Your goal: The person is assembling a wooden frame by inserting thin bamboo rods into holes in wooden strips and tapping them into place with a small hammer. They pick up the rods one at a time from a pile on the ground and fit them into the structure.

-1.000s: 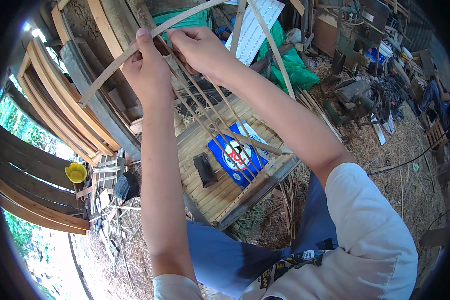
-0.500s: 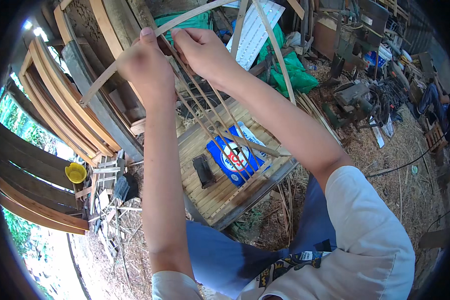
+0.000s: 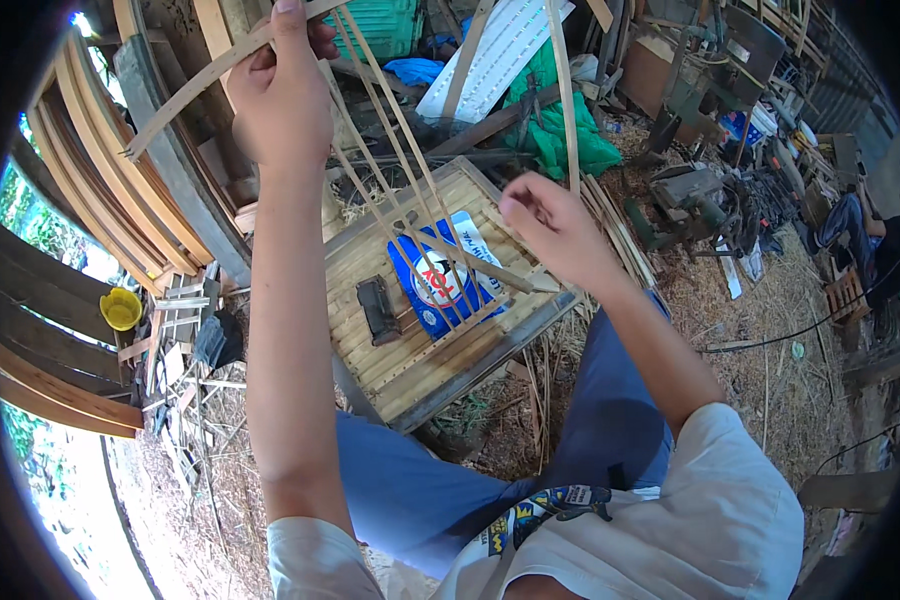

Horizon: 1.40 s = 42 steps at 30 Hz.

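Head view: left hand (image 3: 280, 95) raised near the top edge, clenched around a bundle of thin bamboo strips (image 3: 400, 170) fanning down toward the slatted bamboo table (image 3: 390, 360). Right hand (image 3: 550, 225) lower, fingers pinched on a single upright bamboo strip (image 3: 562, 90). Seen through the strips on the table: a blue-and-white packet (image 3: 440, 280) beside a small dark tool (image 3: 377, 308). To the left, a yellow bowl (image 3: 120, 308) among stacked curved planks (image 3: 100, 170); behind, green cloth (image 3: 560, 140).
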Tool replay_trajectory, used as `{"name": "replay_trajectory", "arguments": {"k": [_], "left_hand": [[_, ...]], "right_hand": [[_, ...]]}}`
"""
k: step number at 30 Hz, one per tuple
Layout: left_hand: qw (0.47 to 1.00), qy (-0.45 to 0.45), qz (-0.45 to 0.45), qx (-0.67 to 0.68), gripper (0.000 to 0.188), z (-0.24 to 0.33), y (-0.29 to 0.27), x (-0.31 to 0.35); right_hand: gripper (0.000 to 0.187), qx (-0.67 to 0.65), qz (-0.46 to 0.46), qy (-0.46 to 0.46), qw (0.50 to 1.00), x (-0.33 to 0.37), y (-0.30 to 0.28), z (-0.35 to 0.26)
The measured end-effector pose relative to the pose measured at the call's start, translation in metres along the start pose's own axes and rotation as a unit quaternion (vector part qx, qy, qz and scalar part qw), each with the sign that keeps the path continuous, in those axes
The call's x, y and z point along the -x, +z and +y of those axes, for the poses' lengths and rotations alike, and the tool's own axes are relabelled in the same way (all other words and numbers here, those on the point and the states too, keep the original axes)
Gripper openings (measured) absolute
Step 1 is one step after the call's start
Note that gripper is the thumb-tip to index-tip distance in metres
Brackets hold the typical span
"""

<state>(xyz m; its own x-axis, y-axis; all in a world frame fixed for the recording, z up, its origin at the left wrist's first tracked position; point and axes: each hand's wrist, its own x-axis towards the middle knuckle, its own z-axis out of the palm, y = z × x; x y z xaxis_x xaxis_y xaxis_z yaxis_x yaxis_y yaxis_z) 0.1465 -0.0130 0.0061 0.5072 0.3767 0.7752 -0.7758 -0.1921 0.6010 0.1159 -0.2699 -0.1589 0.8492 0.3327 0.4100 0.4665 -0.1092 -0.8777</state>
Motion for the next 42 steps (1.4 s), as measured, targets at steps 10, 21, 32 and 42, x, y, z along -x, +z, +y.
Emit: {"name": "replay_trajectory", "arguments": {"k": [10,21,32,42], "left_hand": [[0.999,-0.033,-0.004,0.027,0.035,0.004,0.0,0.003],[0.993,-0.058,-0.087,0.057,0.025,0.014,0.001,0.004],[0.989,-0.074,-0.112,0.053,0.028,0.019,-0.002,0.004],[0.966,-0.169,-0.144,0.135,0.03,0.031,-0.003,0.005]], "right_hand": [[0.011,0.182,0.039,0.029,0.982,0.069,-0.025,0.031],[0.014,0.297,-0.029,-0.066,0.952,0.048,0.0,0.055],[0.023,0.372,-0.085,-0.052,0.923,0.016,0.038,0.077],[0.023,0.176,0.05,0.034,0.983,0.042,-0.013,0.049]]}}
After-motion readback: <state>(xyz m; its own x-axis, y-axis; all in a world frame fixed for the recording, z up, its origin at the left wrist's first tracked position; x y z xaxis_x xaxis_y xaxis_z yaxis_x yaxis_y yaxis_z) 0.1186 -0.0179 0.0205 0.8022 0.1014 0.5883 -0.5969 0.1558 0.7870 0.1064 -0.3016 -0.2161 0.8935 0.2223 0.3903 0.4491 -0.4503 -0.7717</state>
